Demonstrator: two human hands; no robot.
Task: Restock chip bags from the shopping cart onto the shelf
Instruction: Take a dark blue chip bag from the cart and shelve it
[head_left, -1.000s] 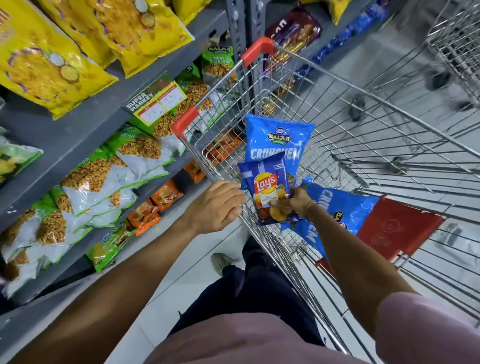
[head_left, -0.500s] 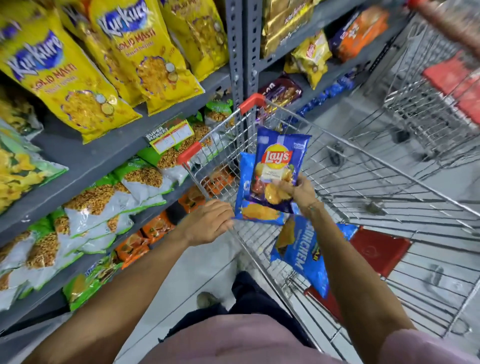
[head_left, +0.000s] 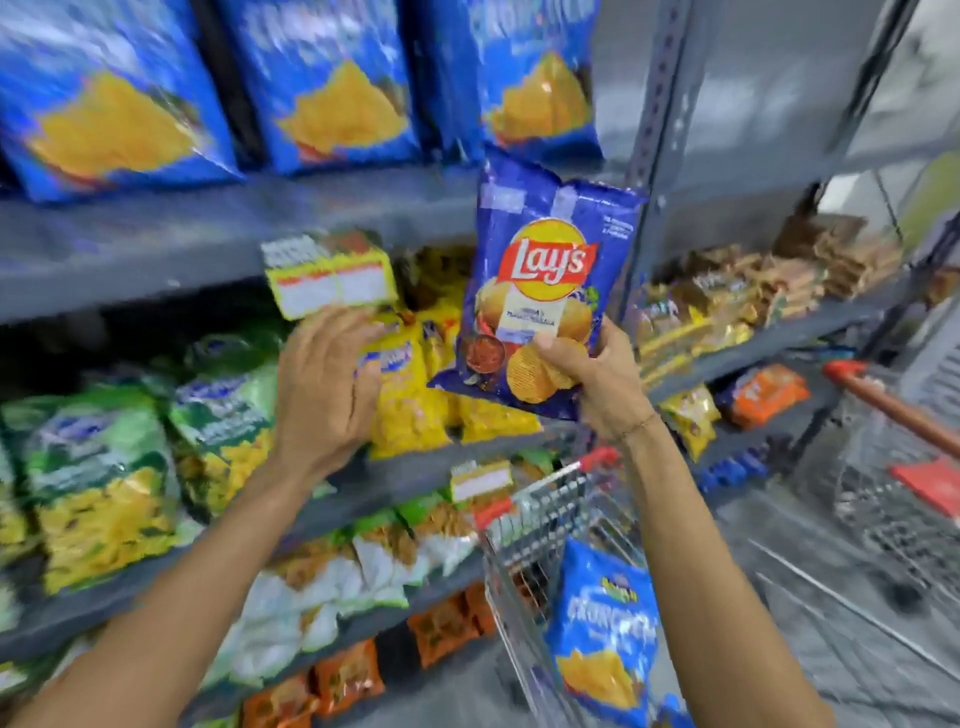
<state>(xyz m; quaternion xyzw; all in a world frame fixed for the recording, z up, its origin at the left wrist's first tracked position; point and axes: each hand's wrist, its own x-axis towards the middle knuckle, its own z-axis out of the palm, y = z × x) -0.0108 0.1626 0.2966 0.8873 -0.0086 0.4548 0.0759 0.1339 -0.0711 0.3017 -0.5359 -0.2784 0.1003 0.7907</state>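
My right hand (head_left: 597, 384) grips a dark blue Lay's chip bag (head_left: 540, 280) by its lower edge and holds it upright in front of the grey shelf (head_left: 208, 244). My left hand (head_left: 324, 384) is raised with fingers spread, resting against yellow snack bags (head_left: 410, 410) on the middle shelf, just below a price tag (head_left: 332, 275). Low in the frame stands the wire shopping cart (head_left: 535, 514), with a light blue chip bag (head_left: 602, 634) inside it.
Large blue chip bags (head_left: 332, 83) fill the top shelf. Green and yellow bags (head_left: 104, 478) sit to the left, white and orange packs lower down. A shelf upright (head_left: 654, 156) stands right of the Lay's bag. A second cart (head_left: 893, 467) is at the right.
My right hand lifted the Lay's bag out of the cart up to shelf height. My left hand left the cart rim and reached to the yellow bags. The view tilted upward.
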